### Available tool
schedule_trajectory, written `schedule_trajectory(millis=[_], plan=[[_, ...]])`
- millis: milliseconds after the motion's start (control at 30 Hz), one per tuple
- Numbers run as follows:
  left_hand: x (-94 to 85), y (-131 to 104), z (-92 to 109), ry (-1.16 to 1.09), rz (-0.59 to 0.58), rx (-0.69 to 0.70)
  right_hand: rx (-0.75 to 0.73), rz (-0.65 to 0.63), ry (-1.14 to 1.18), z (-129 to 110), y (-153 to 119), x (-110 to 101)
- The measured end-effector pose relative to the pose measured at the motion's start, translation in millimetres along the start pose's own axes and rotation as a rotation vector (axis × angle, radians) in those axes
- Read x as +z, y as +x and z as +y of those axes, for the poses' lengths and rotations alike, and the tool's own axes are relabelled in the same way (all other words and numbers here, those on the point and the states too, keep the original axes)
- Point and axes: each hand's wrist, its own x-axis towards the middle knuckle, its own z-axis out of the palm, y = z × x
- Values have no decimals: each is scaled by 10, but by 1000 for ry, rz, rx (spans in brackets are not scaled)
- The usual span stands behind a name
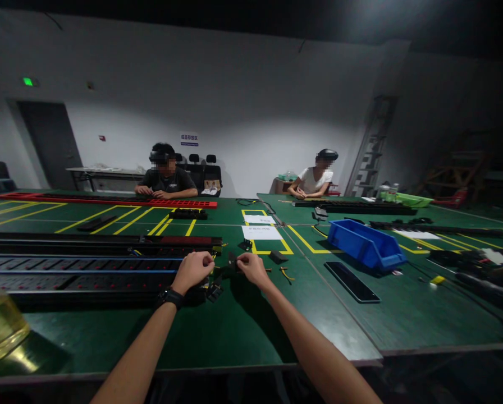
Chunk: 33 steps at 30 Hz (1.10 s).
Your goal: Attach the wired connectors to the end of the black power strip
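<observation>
Right hand (252, 268): pinching black part (232, 262) — positioned just beyond end of rail (108, 265), over table (218, 342); left hand (193, 271): fingers curled near rail end — cannot tell whether gripping anything.

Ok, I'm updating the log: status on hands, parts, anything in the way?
Left hand at the right end of the blue-edged rails, hold unclear. Right hand pinching a small dark piece. Black block to its right, not between the hands.
</observation>
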Motion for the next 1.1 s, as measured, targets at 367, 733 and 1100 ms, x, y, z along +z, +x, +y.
schedule_trajectory(millis=[367,733,1100], plan=[[45,14,-38,-21,2,-22,-160,-169,63,-173,-73,218],[49,16,-35,-6,3,-38,-230,-181,-336,-209,-166,170],[24,4,8,12,1,-44,-214,-192,95,-240,-139,313]])
